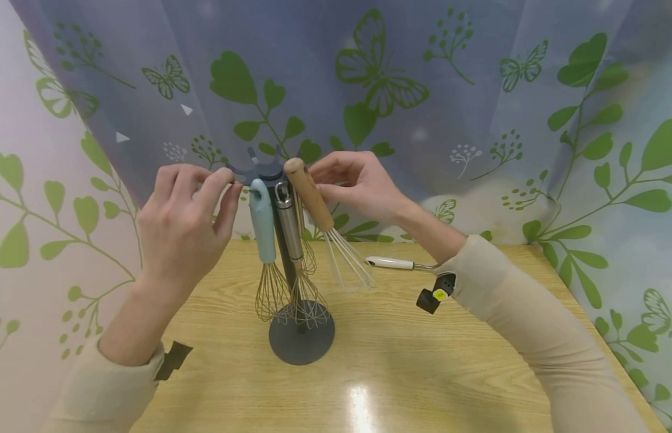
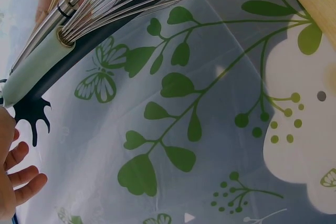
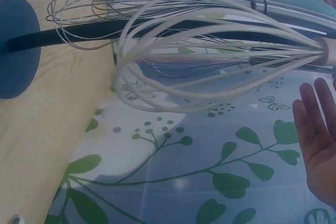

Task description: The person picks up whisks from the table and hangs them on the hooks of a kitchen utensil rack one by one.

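In the head view my left hand (image 1: 181,204) pinches a hook arm at the top of a dark utensil stand (image 1: 301,346) between thumb and forefinger. Right beside it hangs a whisk with a mint handle (image 1: 263,225). A steel-handled whisk (image 1: 290,225) hangs in the middle, with another whisk partly hidden behind. My right hand (image 1: 363,183) holds the upper handle of a wooden-handled whisk (image 1: 314,198), which tilts against the stand's right side. Its pale wires (image 3: 173,56) fill the right wrist view, where that hand's other fingers (image 3: 315,108) extend away from the handle.
A utensil with a white handle (image 1: 390,263) lies on the wooden table (image 1: 379,349) beneath my right forearm, its far end hidden. Behind stands a curtain (image 1: 314,48) printed with leaves and butterflies. Small wrist cameras (image 1: 435,293) sit at my cuffs.
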Demonstrator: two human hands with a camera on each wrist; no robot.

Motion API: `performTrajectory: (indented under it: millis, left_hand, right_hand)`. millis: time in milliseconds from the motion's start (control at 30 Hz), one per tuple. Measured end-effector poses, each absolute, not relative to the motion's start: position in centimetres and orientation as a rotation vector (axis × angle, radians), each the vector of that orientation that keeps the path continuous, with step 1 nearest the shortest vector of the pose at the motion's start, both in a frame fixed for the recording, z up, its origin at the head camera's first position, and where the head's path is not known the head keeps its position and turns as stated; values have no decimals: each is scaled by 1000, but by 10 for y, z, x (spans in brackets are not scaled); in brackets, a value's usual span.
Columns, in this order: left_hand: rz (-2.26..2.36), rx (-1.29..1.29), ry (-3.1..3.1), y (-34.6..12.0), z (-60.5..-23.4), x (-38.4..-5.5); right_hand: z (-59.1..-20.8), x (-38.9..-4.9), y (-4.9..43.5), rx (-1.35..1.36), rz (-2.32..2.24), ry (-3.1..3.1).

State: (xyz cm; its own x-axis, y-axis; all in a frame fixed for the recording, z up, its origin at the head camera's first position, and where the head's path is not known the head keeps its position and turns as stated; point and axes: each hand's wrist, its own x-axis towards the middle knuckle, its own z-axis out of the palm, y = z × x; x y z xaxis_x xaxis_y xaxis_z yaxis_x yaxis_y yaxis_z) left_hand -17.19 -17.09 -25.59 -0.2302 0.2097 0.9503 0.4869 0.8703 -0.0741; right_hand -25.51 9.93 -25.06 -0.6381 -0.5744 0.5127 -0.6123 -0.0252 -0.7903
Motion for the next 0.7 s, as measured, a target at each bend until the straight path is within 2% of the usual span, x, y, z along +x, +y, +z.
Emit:
performTrajectory:
  millis: [700]
  left_hand:
    - [-307,-542,-1781,-170,-256,-171]
  right_hand:
    - [-229,-252,102,1261,1740,-2162]
